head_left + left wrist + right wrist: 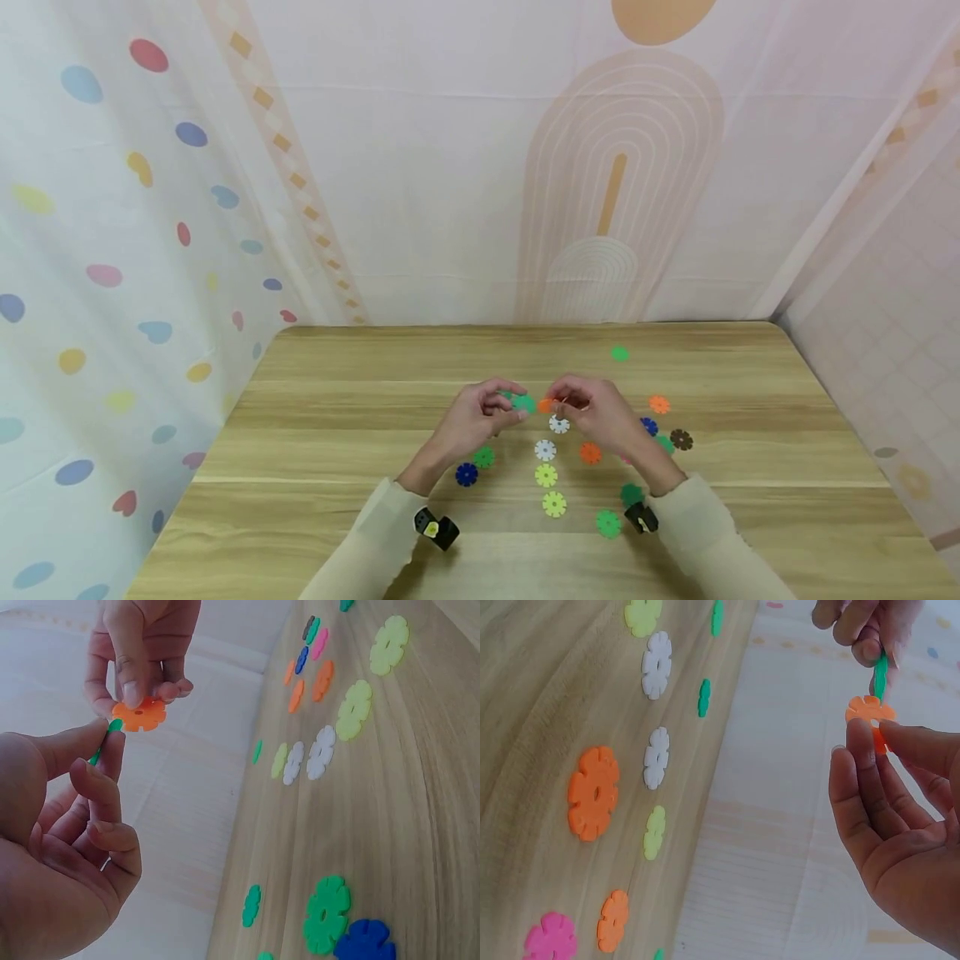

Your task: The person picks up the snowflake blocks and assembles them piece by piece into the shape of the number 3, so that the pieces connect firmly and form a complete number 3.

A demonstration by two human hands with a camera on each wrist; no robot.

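**Two discs meeting edge to edge above the desk**

Your left hand (474, 419) is pinching a green disc (522, 404) between thumb and curled fingers, holding it in the air above the middle of the desk (337, 442). In the left wrist view that green disc (105, 739) is showing only its thin edge, and it is touching the rim of the orange disc (139, 715). Your right hand (592, 412) is pinching the orange disc (545, 406) by its fingertips, face-on to the green one's edge.

Loose pieces are lying flat all around below your hands. A blue disc (467, 474) and a green one are sitting under your left wrist. A column of white and yellow-green discs (546, 476) is running toward you between your arms, with an orange one (590, 452) beside it. Under and past your right hand, more pieces are crowding together, partly hidden by your wrist: blue, green, a dark brown disc (681, 439), an orange one. A lone green disc (619, 353) is lying farther back.
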